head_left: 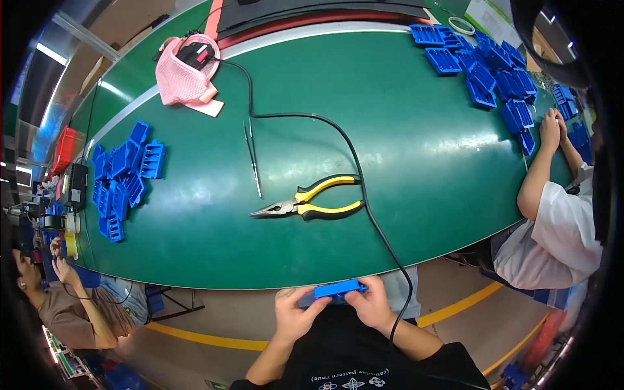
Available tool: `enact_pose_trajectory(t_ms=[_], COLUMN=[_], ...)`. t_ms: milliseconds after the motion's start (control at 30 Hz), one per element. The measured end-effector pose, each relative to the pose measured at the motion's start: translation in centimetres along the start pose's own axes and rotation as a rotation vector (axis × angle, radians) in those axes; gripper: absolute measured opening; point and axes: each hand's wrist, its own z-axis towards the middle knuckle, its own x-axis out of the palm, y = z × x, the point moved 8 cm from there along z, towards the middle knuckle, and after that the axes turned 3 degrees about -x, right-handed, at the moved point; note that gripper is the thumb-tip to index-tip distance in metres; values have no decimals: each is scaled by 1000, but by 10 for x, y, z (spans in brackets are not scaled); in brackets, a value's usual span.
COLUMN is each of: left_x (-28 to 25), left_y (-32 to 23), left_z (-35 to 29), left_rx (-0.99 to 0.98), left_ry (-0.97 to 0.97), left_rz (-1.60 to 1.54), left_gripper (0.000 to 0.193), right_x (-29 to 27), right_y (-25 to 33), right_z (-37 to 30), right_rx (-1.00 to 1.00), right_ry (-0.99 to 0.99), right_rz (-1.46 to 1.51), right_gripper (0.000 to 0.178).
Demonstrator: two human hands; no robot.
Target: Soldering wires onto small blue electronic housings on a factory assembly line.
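Note:
A blue plastic case (339,288) is held between my two hands at the near edge of the green table. My left hand (296,312) grips its left end, thumb on the near side. My right hand (373,304) closes on its right end in the same way. The inside of the case does not show from here. Beyond my hands, long-nose pliers (312,198) with yellow and black handles lie on the table, jaws toward the left. Just past their tip rest slim metal tweezers (252,159).
Piles of blue slotted cases lie at the left (120,175) and far right (487,65). A black cable (354,153) runs from a pink mesh bag (188,71) across the table, past my right arm. Co-workers sit at left (78,312) and right (552,221).

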Motion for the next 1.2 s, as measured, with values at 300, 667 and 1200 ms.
enact_pose_trajectory(t_ms=[300,667,1200], left_x=[39,48,56], left_y=[9,14,11], left_z=[-10,7,-16], left_rx=[-120,-51,-304], left_ry=[28,-95,400], left_rz=[-669,-709,-771], left_gripper=[65,43,65], right_x=[2,6,3], right_y=[-10,-18,19], right_z=[-6,-8,-2], right_rx=[13,-36,105], right_ry=[-106,-173,-1], right_rz=[3,47,33], right_gripper=[48,53,27])
